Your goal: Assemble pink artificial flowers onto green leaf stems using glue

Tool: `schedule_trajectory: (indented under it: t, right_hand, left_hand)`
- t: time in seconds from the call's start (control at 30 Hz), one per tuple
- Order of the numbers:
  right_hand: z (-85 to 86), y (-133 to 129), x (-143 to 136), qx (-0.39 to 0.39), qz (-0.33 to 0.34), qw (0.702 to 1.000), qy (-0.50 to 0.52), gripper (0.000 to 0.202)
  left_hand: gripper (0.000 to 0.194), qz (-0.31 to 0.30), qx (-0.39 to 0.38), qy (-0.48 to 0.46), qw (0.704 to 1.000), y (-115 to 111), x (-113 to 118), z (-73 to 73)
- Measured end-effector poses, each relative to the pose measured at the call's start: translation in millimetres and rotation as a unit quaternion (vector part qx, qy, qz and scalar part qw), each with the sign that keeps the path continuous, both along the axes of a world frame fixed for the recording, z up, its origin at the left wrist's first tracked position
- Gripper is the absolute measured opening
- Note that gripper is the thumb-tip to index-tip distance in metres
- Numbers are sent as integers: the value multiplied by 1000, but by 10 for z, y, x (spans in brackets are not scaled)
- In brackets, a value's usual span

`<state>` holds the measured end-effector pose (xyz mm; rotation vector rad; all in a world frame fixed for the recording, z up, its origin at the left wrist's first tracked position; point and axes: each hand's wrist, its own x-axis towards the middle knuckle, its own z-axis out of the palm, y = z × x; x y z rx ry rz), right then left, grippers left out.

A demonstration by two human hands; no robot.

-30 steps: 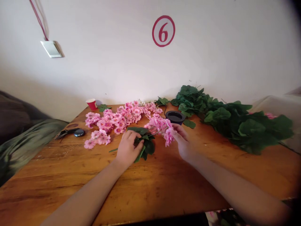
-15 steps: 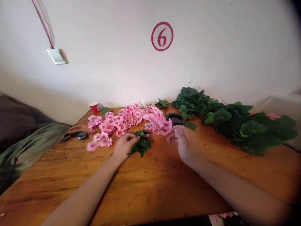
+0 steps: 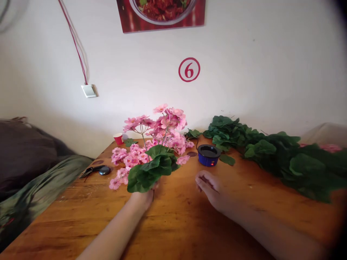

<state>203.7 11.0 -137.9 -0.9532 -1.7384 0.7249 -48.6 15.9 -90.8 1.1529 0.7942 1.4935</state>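
Observation:
My left hand [image 3: 145, 198] is closed round the stems of an artificial flower bunch and holds it upright, with broad green leaves [image 3: 153, 168] just above the fist and pink blossoms [image 3: 173, 121] on top. The leaves hide most of its fingers. To the right, my right hand [image 3: 207, 184] hovers over the table with its fingers curled in, and nothing shows in it. Just beyond it stands a small blue electric glue pot [image 3: 208, 155] with a black rim and a lit red light. More pink flower heads [image 3: 132, 157] lie behind the held bunch.
A long heap of green artificial leaves [image 3: 260, 148] covers the right side of the wooden table [image 3: 173, 224]. At the back left are a red paper cup [image 3: 118, 138] and a loose leaf. Near the left edge lies a dark round object [image 3: 104, 170] beside black-handled scissors-like items.
The flower bunch has come upright in my left hand, its blossoms now pointing up. My right hand has drawn away from the blossoms. The view has tilted upward, showing a food picture.

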Motion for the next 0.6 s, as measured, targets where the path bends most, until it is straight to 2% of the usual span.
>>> schedule_trajectory:
  t: [0.1, 0.2, 0.27, 0.4, 0.6]
  right_hand:
    - [67, -25, 10, 103, -10, 987, -125, 25]
    - [146, -27, 14, 225, 2, 956, -191, 14]
    - [182, -25, 19, 263, 4, 939, -223, 11]
    - [180, -24, 29, 268, 26, 933, -240, 9]
    - [151, -51, 1, 208, 75, 935, -277, 15]
  left_hand:
    - [43, -19, -28, -57, 998, -64, 73, 70]
    - [42, -51, -53, -97, 993, -88, 109, 85]
    - [40, -73, -69, -121, 987, -85, 115, 60]
    - [33, -84, -83, -155, 981, -60, 121, -13]
    - [30, -86, -101, -186, 974, -64, 133, -39]
